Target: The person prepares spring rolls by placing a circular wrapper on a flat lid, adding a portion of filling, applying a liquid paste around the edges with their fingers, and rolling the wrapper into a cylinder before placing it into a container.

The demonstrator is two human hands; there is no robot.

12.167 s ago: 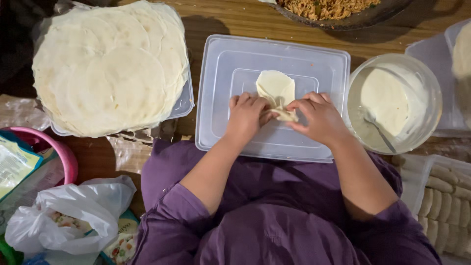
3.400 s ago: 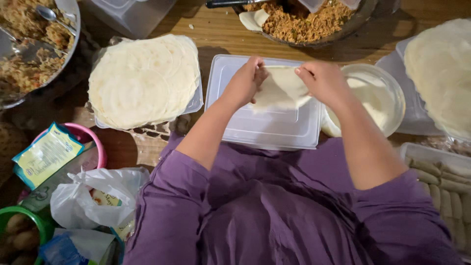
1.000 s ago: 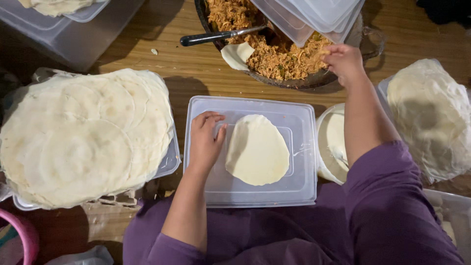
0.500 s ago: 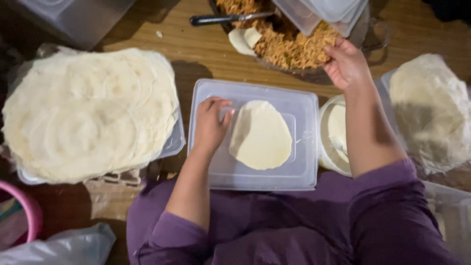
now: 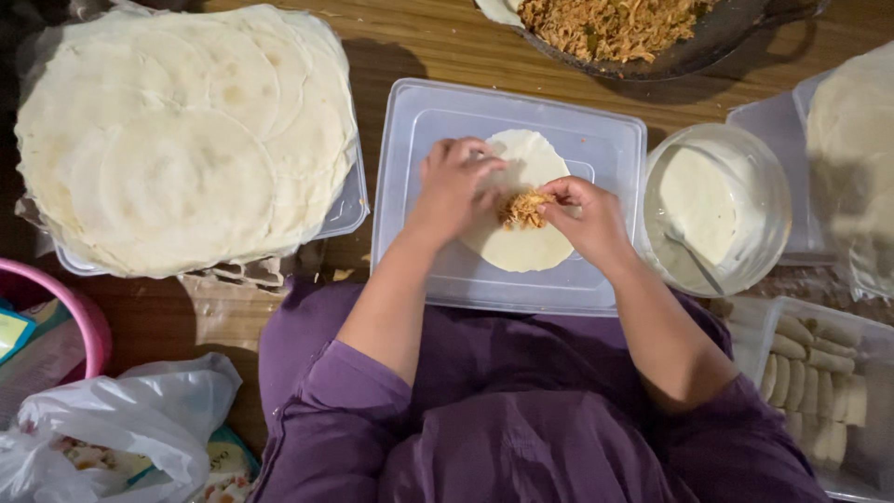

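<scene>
Resting on a lid [image 5: 419, 186], a wrapper [image 5: 521, 247] is pinned by the flat left hand [image 5: 453, 186] while filling [image 5: 523, 210] is pinched by the right hand [image 5: 582, 219].

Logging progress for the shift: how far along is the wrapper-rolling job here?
Done: finished rolls lie in rows in the container at lower right. In hand: one wrapper lies flat on the clear lid; the right hand sets a pinch of filling on it, and the left hand rests on the wrapper. Left: it is not yet folded, and a tall stack of wrappers and a pan of filling remain.
</scene>
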